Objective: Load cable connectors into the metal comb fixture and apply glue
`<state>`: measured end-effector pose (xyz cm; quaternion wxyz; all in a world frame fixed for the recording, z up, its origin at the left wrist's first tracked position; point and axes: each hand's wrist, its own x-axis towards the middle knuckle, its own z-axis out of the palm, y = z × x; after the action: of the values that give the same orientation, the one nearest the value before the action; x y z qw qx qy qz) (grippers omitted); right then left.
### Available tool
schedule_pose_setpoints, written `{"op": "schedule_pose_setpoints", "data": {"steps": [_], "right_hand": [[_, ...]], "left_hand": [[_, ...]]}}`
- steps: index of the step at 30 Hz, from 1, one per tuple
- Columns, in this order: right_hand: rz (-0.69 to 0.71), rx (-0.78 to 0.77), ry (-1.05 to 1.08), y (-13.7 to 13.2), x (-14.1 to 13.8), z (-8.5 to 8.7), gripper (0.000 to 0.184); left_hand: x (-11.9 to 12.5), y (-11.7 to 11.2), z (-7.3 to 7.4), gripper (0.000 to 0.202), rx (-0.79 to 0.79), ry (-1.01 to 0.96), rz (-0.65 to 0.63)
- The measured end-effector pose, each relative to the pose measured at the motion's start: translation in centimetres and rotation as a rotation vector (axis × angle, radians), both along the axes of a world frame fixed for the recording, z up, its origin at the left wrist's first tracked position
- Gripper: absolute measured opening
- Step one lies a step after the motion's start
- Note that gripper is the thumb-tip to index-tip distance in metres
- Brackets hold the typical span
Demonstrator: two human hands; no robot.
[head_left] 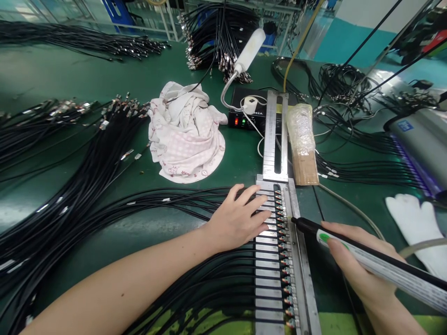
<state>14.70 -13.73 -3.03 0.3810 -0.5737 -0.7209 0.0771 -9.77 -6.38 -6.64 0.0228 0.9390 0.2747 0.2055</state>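
Observation:
My left hand (240, 216) lies over the upper part of a metal fixture (268, 274), its fingers spread on the black cables (216, 251). Those cables run side by side across the fixture, and their small metal connectors (288, 279) line up along its right side. In my right hand (363, 265) is a long black-and-white pen-shaped tool (370, 258) with a green round mark. Its black tip is at the fixture's right rail, beside the upper connectors. Part of the cables under my left hand is hidden.
A slotted metal bracket (270, 139) extends behind the fixture, next to a wrapped block (303, 144). Behind stand a black control box (233, 109) and a white lamp (250, 50). A crumpled cloth (188, 139), cable bundles (115, 135), a white glove (414, 218) and a grey device (424, 144) surround it.

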Motion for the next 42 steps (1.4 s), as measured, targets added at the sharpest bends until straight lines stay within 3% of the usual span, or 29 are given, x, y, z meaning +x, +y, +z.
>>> {"op": "schedule_pose_setpoints", "data": {"steps": [42], "right_hand": [[0.009,0.004,-0.04,-0.19,0.41,-0.04,0.013]], "left_hand": [[0.05,0.02,-0.28,0.024,-0.015,-0.016,-0.013]]}}
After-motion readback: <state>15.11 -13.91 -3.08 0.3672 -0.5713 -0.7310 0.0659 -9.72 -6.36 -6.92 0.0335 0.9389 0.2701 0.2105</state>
